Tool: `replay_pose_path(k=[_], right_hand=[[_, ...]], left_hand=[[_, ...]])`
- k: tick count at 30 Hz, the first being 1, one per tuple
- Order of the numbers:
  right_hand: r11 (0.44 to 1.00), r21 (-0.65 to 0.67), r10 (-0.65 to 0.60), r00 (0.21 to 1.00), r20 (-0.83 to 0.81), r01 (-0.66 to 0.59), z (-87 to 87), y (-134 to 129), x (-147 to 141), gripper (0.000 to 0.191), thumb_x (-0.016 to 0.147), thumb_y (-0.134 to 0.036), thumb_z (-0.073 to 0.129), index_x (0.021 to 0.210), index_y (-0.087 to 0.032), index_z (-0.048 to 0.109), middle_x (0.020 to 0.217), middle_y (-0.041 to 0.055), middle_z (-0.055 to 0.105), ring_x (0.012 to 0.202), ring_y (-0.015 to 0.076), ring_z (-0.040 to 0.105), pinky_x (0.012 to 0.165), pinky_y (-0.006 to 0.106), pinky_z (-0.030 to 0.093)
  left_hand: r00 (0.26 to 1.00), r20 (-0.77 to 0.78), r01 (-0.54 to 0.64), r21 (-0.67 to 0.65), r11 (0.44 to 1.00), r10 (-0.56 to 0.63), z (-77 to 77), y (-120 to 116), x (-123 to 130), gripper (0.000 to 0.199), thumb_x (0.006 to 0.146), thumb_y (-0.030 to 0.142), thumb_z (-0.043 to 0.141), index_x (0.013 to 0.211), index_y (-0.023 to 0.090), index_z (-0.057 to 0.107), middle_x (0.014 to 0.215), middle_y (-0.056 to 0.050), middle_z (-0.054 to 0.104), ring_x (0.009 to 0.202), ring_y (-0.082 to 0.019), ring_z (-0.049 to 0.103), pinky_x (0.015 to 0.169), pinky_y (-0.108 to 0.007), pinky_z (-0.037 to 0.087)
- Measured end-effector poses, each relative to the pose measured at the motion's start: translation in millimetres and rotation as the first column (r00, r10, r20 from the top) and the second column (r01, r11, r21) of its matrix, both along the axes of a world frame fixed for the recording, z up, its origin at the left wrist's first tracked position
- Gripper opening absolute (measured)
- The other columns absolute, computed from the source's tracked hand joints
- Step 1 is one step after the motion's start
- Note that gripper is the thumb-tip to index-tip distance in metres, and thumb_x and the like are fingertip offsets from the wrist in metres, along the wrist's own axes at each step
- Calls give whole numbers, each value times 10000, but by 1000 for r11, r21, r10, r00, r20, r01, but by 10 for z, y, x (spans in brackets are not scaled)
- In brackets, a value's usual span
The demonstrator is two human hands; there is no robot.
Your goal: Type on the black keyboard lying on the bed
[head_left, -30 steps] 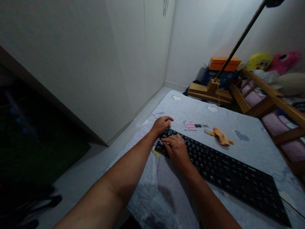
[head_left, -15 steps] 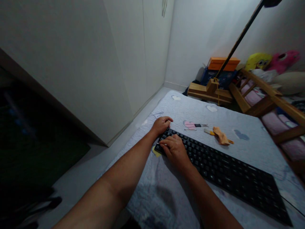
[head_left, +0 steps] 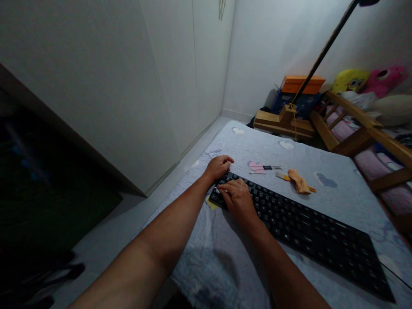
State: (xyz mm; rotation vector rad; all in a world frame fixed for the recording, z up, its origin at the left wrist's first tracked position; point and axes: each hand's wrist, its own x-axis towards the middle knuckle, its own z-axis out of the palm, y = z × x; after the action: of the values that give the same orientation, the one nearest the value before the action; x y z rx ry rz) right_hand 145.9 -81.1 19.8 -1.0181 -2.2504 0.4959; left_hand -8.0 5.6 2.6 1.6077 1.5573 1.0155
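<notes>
A long black keyboard (head_left: 289, 219) lies slantwise on the patterned bedspread, its near-right end toward me. My left hand (head_left: 219, 166) is curled at the far-left corner of the keyboard, holding its edge; the fingertips are partly hidden. Over the keys at that same end, my right hand (head_left: 238, 196) is closed in a pinch on a small cotton swab (head_left: 219, 188), of which only a white bit shows at the fingertips. Beyond the keyboard are another cotton swab (head_left: 257, 173), a thin tool with a black grip (head_left: 268, 167), a small brush (head_left: 283, 176) and an orange cloth (head_left: 299, 182).
The bedspread (head_left: 257, 146) has heart patterns. A pale wardrobe (head_left: 128, 86) rises on the left. Behind stand a wooden base with a dark pole (head_left: 325, 49), an orange box (head_left: 302, 84) and a wooden rail (head_left: 363, 116) with plush toys. A cable (head_left: 395, 274) leaves the keyboard at right.
My right hand has shifted slightly up and to the right over the keys, and the white swab shows less. My left hand stays at the keyboard corner.
</notes>
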Motion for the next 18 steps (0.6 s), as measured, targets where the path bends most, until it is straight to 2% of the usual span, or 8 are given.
replay_pose_path(k=[10, 18], right_hand=[[1000, -6, -30, 999, 43, 30, 15, -5, -18, 194, 951, -131, 665, 968, -228, 832, 923, 70, 783, 907, 264, 590, 847, 408, 435], [998, -37, 45, 997, 64, -43, 60, -31, -8, 175, 963, -161, 668, 953, -222, 832, 916, 66, 778, 909, 257, 582, 856, 402, 428]], left_hand=[[1000, 12, 3, 19, 1000, -3, -28, 9, -4, 350, 845, 240, 523, 1066, 151, 779, 708, -7, 688, 668, -150, 625, 670, -257, 487], [1000, 15, 11, 36, 999, -12, -15, 8, 3, 339, 834, 240, 513, 1032, 148, 773, 694, -6, 671, 657, -151, 603, 646, -256, 462]])
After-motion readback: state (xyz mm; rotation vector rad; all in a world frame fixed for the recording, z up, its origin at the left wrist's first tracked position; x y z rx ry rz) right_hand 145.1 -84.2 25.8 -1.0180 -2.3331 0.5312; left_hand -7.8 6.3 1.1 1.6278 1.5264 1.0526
